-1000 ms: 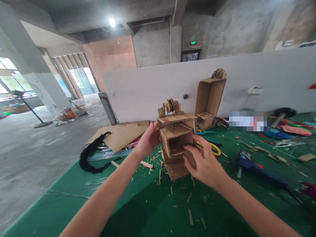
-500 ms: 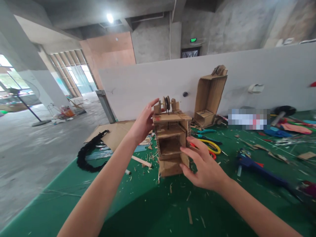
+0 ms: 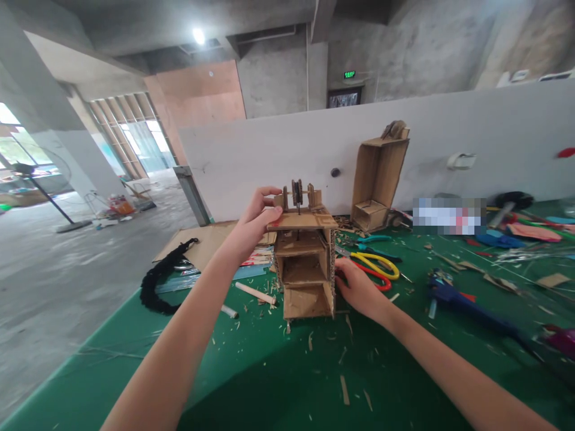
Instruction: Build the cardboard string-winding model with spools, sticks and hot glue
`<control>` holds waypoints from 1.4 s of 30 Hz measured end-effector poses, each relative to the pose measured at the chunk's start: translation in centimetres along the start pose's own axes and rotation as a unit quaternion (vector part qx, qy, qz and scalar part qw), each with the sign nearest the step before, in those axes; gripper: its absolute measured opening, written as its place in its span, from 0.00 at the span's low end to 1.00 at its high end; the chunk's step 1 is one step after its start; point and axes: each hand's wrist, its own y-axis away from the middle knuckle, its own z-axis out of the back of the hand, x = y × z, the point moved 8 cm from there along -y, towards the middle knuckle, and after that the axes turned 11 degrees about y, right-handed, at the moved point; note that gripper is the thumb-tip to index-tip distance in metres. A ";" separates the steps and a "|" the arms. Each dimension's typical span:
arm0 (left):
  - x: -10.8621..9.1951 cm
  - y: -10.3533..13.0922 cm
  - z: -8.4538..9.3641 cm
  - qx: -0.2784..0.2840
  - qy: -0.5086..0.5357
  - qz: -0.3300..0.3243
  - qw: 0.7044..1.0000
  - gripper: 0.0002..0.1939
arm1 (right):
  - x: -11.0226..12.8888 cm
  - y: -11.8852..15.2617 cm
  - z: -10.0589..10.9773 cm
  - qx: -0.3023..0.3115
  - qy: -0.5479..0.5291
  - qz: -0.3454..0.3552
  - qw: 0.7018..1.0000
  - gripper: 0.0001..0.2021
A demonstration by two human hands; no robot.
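- Green tabletop [image 3: 251,383], littered with cardboard shavings, fills the foreground.
- A translucent glue stick [image 3: 229,311] and a wooden dowel [image 3: 255,293] lie left of the cardboard tower [image 3: 304,276], near its base.
- Right hand [image 3: 359,290]: beside the tower's right wall, fingers curled inward; the tips are hidden, so I cannot tell whether they grip.
- The tower stands upright mid-table, its shelved open front towards the viewer, a pulley wheel [image 3: 297,193] mounted on its top board.
- Left hand [image 3: 260,218]: thumb and forefinger pinch the cardboard bracket [image 3: 279,202] at the pulley's left end.
- Right of the tower lie scissors [image 3: 396,272] with looped handles and, farther right, a blue glue gun [image 3: 449,293].
- A taller, open cardboard frame [image 3: 381,173] stands behind, before a white panel [image 3: 260,161].
- Beyond, a green exit sign [image 3: 349,75] glows on a concrete wall [image 3: 395,66].
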 end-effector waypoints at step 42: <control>0.8 0.5 -0.4 0.084 0.094 0.061 0.990 0.13 | -2.8 0.2 2.5 -0.052 0.256 -0.097 0.961 0.07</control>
